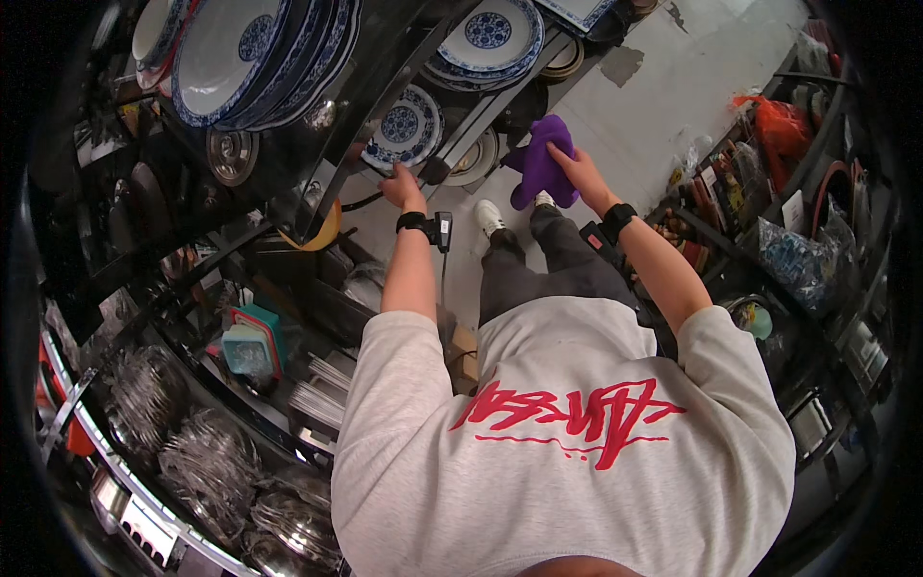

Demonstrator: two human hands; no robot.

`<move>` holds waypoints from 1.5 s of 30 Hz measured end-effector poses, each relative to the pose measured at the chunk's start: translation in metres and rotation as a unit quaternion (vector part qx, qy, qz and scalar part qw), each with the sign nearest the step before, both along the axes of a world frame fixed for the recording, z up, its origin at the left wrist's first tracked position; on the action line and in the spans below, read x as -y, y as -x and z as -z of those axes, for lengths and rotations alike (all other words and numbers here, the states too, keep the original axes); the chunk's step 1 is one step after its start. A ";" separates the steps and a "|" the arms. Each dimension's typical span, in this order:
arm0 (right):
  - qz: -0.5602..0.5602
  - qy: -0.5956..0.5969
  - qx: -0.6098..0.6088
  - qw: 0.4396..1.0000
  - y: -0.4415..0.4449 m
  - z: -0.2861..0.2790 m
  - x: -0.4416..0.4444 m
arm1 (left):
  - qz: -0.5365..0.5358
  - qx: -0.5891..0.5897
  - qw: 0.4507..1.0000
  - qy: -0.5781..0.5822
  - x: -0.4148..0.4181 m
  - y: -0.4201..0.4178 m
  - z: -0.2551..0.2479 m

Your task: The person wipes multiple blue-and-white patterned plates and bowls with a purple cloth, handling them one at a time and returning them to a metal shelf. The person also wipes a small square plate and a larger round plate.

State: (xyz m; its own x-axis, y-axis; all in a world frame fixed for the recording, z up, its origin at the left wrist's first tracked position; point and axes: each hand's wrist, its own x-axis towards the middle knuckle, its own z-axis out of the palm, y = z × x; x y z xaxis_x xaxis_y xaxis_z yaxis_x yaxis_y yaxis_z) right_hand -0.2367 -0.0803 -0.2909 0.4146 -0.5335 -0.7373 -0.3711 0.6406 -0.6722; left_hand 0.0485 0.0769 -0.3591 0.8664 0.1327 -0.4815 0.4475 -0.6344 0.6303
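Note:
My left hand (pixel 402 187) is at the near rim of a blue-and-white patterned plate (pixel 409 124), with the thumb over the edge and the other fingers curled, partly hidden, below it. A purple cloth (pixel 546 164) hangs bunched from my right hand (pixel 581 177), to the right of that plate and above the floor. Stacked blue-and-white plates (pixel 490 36) lie beyond the held plate. Larger blue-rimmed dishes (pixel 227 58) stand in a tilted stack at the upper left.
Dark metal shelving (pixel 375 94) runs along the left, with a yellow round item (pixel 322 229), teal containers (pixel 252 346) and plastic-wrapped metalware (pixel 209 461). Packed shelves with a red plastic bag (pixel 779 130) line the right. Pale floor (pixel 649 94) lies between.

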 end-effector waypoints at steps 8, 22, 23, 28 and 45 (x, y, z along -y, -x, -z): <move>-0.004 -0.018 0.020 1.000 -0.007 0.005 -0.023 | 0.007 -0.094 0.986 0.137 -0.012 -0.028 0.018; -0.003 0.002 -0.018 1.000 0.006 -0.004 -0.036 | -0.031 -0.119 0.941 0.316 -0.023 -0.038 0.008; -0.003 0.007 -0.017 1.000 0.004 -0.004 -0.037 | -0.012 -0.123 0.936 0.329 -0.025 -0.039 0.007; -0.020 0.033 -0.011 0.999 -0.009 -0.018 -0.045 | 0.030 -0.157 0.918 0.362 -0.059 -0.045 0.018; 0.102 0.307 0.138 0.936 -0.007 -0.099 -0.034 | 0.200 -0.322 0.821 0.427 -0.108 0.043 -0.094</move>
State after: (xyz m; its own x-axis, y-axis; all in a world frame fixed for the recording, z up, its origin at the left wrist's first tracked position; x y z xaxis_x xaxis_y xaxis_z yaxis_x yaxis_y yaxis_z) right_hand -0.2297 -0.0465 -0.1919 0.3876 -0.9103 -0.1454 -0.0413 0.1404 -0.9892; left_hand 0.0057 0.1845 -0.2654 0.2878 -0.7245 -0.6263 0.7257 -0.2617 0.6363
